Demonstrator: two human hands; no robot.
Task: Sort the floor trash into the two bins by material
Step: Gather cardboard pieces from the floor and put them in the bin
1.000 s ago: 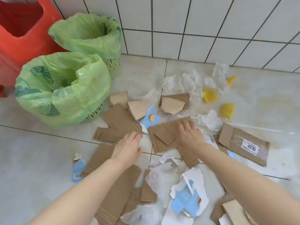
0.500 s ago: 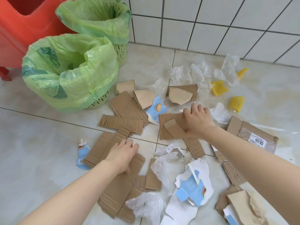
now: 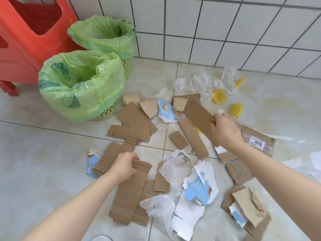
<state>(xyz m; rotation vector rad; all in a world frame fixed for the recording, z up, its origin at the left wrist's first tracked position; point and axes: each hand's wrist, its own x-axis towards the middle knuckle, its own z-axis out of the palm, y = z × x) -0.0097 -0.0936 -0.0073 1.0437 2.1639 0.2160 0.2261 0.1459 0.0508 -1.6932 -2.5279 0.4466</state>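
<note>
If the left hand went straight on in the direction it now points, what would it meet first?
The left hand, gripping a long cardboard piece, points up and slightly right. Its line would probably first cross the corrugated cardboard strip, then the flat cardboard sheet. Height above the floor is unclear, so it might pass over them.

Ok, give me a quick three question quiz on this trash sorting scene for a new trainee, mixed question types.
1. True or false: the right hand holds a cardboard strip lifted off the floor.
2. What does the left hand grip? A) white plastic bag B) long cardboard piece C) yellow foam net
3. Fill in: both bins, near bin and far bin, are lined with ____ bags.

Key: 1 true; 2 B, the long cardboard piece; 3 green.
</note>
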